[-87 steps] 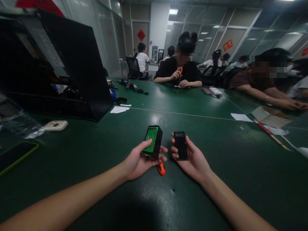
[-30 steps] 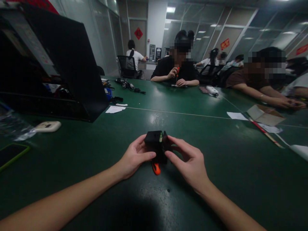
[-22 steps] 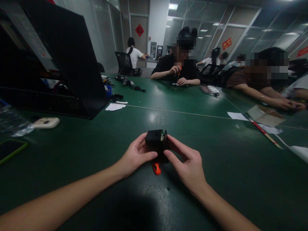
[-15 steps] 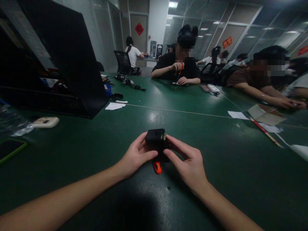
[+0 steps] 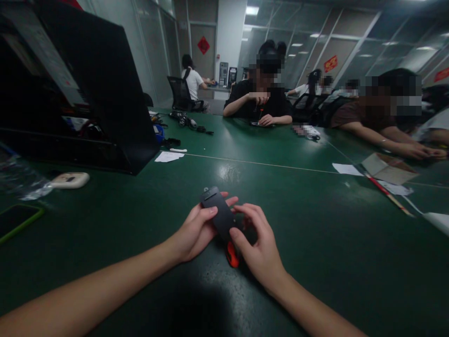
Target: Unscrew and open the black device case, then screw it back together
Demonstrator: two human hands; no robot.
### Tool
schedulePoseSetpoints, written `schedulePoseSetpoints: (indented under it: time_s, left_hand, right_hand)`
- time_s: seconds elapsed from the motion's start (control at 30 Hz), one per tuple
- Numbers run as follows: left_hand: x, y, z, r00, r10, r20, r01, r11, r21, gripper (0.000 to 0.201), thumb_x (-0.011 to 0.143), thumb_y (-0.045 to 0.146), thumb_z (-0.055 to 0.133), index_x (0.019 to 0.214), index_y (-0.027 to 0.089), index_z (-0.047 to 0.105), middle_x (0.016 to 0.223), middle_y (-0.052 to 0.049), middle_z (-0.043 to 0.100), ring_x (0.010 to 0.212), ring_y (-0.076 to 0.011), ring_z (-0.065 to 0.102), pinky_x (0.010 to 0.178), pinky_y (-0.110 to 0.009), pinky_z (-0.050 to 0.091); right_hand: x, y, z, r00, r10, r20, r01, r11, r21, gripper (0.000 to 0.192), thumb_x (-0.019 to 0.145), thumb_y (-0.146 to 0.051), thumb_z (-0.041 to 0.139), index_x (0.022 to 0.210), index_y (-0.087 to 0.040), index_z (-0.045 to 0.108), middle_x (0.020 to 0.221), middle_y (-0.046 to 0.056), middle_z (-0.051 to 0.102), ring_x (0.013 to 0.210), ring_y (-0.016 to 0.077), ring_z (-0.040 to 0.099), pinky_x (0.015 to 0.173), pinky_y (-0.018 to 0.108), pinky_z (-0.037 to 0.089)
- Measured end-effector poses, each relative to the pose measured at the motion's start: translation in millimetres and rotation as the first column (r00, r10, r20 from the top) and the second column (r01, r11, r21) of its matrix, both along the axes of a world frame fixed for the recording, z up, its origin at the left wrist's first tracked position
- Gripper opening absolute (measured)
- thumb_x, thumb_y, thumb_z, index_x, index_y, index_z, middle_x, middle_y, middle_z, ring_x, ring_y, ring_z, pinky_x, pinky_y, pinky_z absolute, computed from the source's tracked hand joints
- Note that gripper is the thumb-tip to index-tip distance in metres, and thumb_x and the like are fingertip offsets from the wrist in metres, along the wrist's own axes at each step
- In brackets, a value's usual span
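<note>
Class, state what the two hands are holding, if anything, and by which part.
Both hold one black casing: left hand grips its left side, right hand its lower right end.

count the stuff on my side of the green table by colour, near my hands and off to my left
black: 2, the small case in both hands and the big open box
orange: 1, tool handle
cream: 1, small gadget
green-edged: 1, phone
total: 5

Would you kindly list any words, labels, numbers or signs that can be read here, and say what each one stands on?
No text reads clearly.
Red diamond sign on the far door: one dark character, too blurred to read.
Red sign on the glass wall: yellow characters, too blurred.
White label on the black case: print too small.
Black device in the left hand and right hand: no marking legible.
</note>
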State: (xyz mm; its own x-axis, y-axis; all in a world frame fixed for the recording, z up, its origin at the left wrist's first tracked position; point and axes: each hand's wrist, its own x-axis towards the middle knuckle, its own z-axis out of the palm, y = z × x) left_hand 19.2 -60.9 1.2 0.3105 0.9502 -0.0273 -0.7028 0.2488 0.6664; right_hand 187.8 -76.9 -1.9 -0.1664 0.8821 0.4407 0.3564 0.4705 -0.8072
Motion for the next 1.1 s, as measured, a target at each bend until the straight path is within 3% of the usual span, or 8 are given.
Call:
schedulePoseSetpoints:
  time_s: [0.1, 0.23, 0.37, 0.53, 0.63, 0.9, 1.1]
  left_hand:
    - [-1, 4, -0.4, 1.000, 0.022, 0.006, -0.022, 1.000, 0.017, 0.045, 0.085, 0.029, 0.069, 0.127, 0.014, 0.059, 0.139, -0.018, 0.064, 0.132, -0.0332, 0.058, 0.121, -0.052, 0.032]
    - [-2, 4, -3.0, 0.999, -0.004, -0.049, 0.008, 0.996, 0.083, 0.051, 0.088, 0.031, 0.071, 0.134, 0.017, 0.054, 0.143, -0.017, 0.061, 0.135, -0.0321, 0.055, 0.120, -0.052, 0.034]
    - [-2, 1, -4.1, 0.988, -0.030, -0.153, 0.041, 0.997, 0.064, 0.060, 0.080, 0.022, 0.080, 0.134, 0.021, 0.052, 0.140, -0.015, 0.063, 0.129, -0.0324, 0.061, 0.116, -0.054, 0.039]
    - [-2, 0, -3.3, 0.982, -0.019, -0.187, 0.026, 0.999, 0.036, 0.042, 0.080, 0.021, 0.078, 0.118, 0.015, 0.062, 0.134, -0.017, 0.067, 0.126, -0.0335, 0.062, 0.115, -0.053, 0.040]
    - [-3, 1, -4.4, 0.985, -0.022, -0.172, 0.032, 0.998, 0.054, 0.043, 0.080, 0.020, 0.079, 0.119, 0.016, 0.063, 0.133, -0.016, 0.068, 0.126, -0.0327, 0.062, 0.114, -0.051, 0.040]
    - [-13, 13, -2.5, 0.978, 0.081, -0.190, -0.063, 0.993, 0.100, 0.047, 0.084, 0.026, 0.078, 0.126, 0.016, 0.058, 0.128, -0.015, 0.070, 0.117, -0.0287, 0.067, 0.106, -0.045, 0.048]
    - [-9, 10, 0.8, 0.958, 0.139, -0.250, -0.113, 0.987, 0.114, 0.050, 0.081, 0.029, 0.080, 0.125, 0.015, 0.060, 0.126, -0.016, 0.070, 0.111, -0.0274, 0.069, 0.102, -0.042, 0.050]
  right_hand:
    - [-1, 2, 1.5, 0.994, 0.058, -0.096, -0.078, 0.974, -0.213, 0.031, 0.092, -0.040, 0.064, 0.116, -0.021, 0.069, 0.099, 0.006, 0.072, 0.090, 0.0210, 0.068, 0.084, 0.036, 0.055]
    - [1, 4, 5.6, 0.947, 0.068, -0.313, -0.184, 0.915, -0.358, 0.041, 0.087, -0.045, 0.071, 0.118, -0.020, 0.073, 0.100, 0.007, 0.077, 0.097, 0.0247, 0.073, 0.088, 0.039, 0.057]
    - [3, 5, 7.6, 0.940, 0.035, -0.340, -0.164, 0.918, -0.360, 0.045, 0.081, -0.047, 0.077, 0.116, -0.020, 0.076, 0.103, 0.009, 0.079, 0.096, 0.0276, 0.074, 0.086, 0.042, 0.060]
    - [1, 5, 6.6, 0.950, 0.049, -0.307, -0.154, 0.932, -0.329, 0.042, 0.080, -0.043, 0.077, 0.115, -0.020, 0.077, 0.094, 0.007, 0.078, 0.089, 0.0252, 0.074, 0.080, 0.037, 0.061]
    - [0, 5, 5.2, 0.954, 0.040, -0.296, -0.140, 0.935, -0.326, 0.042, 0.080, -0.042, 0.077, 0.115, -0.020, 0.077, 0.096, 0.008, 0.078, 0.086, 0.0243, 0.074, 0.078, 0.037, 0.061]
    - [7, 6, 1.5, 0.967, -0.072, -0.245, -0.007, 0.952, -0.307, 0.040, 0.080, -0.043, 0.076, 0.111, -0.017, 0.078, 0.101, 0.011, 0.079, 0.093, 0.0276, 0.074, 0.084, 0.041, 0.060]
    - [6, 6, 6.4, 0.953, -0.087, -0.290, -0.013, 0.946, -0.324, 0.038, 0.080, -0.043, 0.075, 0.110, -0.019, 0.078, 0.107, 0.010, 0.080, 0.094, 0.0274, 0.076, 0.085, 0.041, 0.062]
